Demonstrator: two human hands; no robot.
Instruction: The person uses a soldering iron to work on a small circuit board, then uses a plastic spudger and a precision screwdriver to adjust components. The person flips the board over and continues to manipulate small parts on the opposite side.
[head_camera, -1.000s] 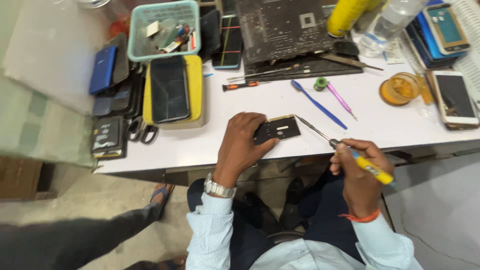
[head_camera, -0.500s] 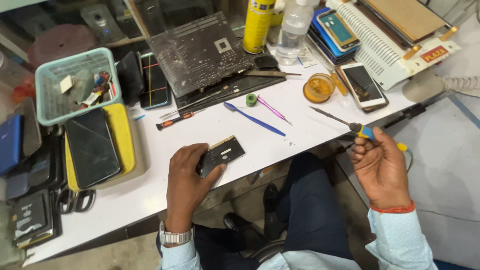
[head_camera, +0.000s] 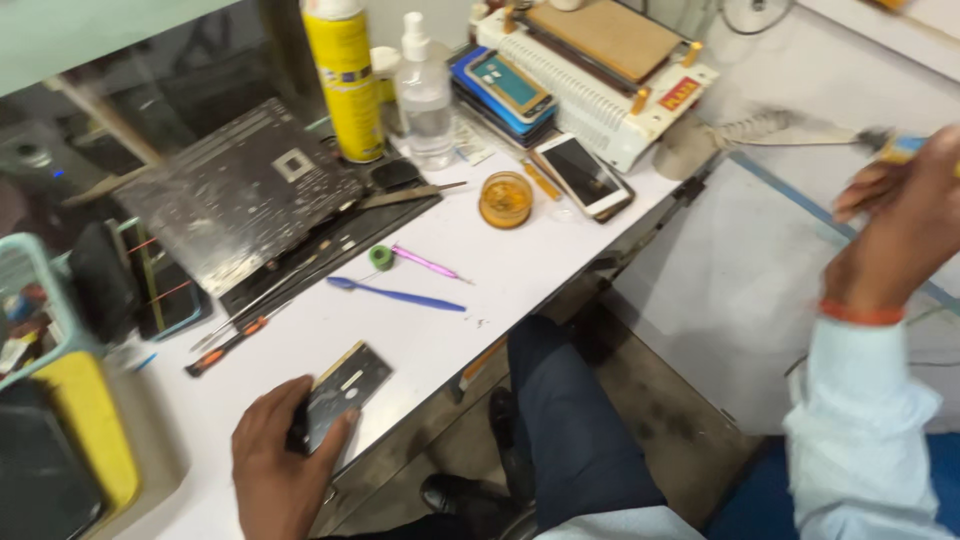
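My left hand (head_camera: 280, 465) rests on the white worktop (head_camera: 450, 300) near its front edge and grips a small dark circuit board (head_camera: 345, 392) lying flat there. My right hand (head_camera: 900, 225) is raised far to the right, off the table, and is closed around a yellow-handled tool (head_camera: 895, 145) whose metal end points left. An orange band sits on that wrist. A blue plastic tool (head_camera: 395, 293), a pink-handled tool (head_camera: 425, 263) and a green ring (head_camera: 381, 257) lie on the worktop beyond the board.
A large dark circuit board (head_camera: 240, 195), a yellow spray can (head_camera: 343, 75), a clear bottle (head_camera: 425, 95), an amber jar (head_camera: 505, 200), a white phone (head_camera: 582, 175) and a white machine (head_camera: 600, 70) crowd the back. An orange-tipped screwdriver (head_camera: 230, 345) lies at left beside a teal basket (head_camera: 25, 300).
My right hand has swung away to the right and upward with the yellow tool. My view has turned right. The left hand still holds the small board.
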